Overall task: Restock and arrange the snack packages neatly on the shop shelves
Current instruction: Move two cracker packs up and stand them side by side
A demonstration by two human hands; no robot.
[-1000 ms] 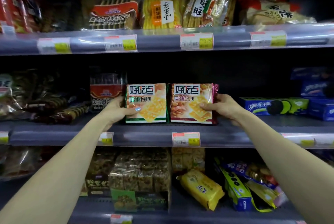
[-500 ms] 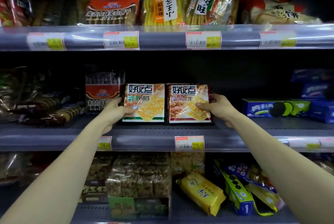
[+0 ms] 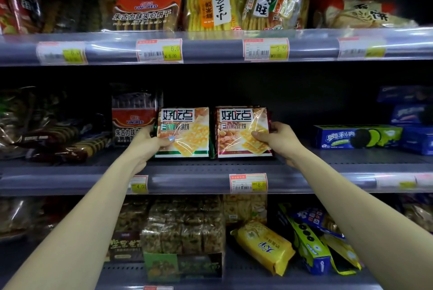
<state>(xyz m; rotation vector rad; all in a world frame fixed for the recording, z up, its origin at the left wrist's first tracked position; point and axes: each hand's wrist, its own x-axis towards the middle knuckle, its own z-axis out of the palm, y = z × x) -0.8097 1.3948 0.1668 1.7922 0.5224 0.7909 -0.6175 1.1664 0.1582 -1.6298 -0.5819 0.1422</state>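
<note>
Two cracker packs stand upright side by side on the middle shelf point(image 3: 210, 168), a hand on each, so the step in hand looks like squaring this pair into a neat front row. Going from the left: a dark chocolate-biscuit pack point(image 3: 133, 116) marked YINORED stands just beside them, and the left hand point(image 3: 150, 142) grips the outer edge of the green-trimmed pack point(image 3: 185, 131), thumb curled across its front and fingers hidden behind. Touching or nearly touching it is the red-trimmed pack point(image 3: 241, 131), which the right hand point(image 3: 276, 139) pinches at its right edge, thumb on the front face. Both packs carry the large characters 好吃点 across the top; the smaller flavour line beneath is too glossy to read surely. Further right, well apart, lies a blue Oreo box point(image 3: 356, 136) printed 奥利奥. On the rail below, a price tag point(image 3: 248, 183) reads 8.0, and one partly hidden by the left arm reads 4.0; tags on the upper rail show 6.0 and 3.5. The next move probably calls for setting both packs level, faces forward and flush, then letting go without tipping them.
</note>
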